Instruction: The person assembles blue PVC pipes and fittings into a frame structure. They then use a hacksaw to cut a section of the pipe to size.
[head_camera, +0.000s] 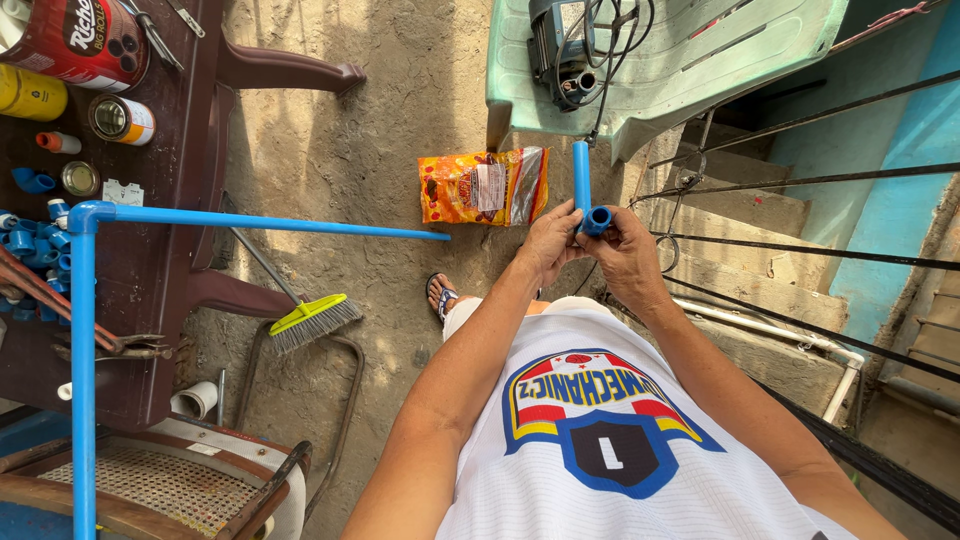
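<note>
My left hand and my right hand meet in front of my chest, both closed around a short blue plastic pipe that stands upright. A blue fitting sits at the pipe's lower end, its open mouth facing me, pinched between my right fingers and my left thumb. The pipe's lower end is hidden by my fingers. I wear a white printed shirt, and one sandalled foot shows on the concrete floor below.
A long blue pipe assembly with an elbow lies across a dark brown table holding tins, blue fittings and pliers. An orange snack bag, a yellow-green brush, a pale green chair with a pump, and steps on the right.
</note>
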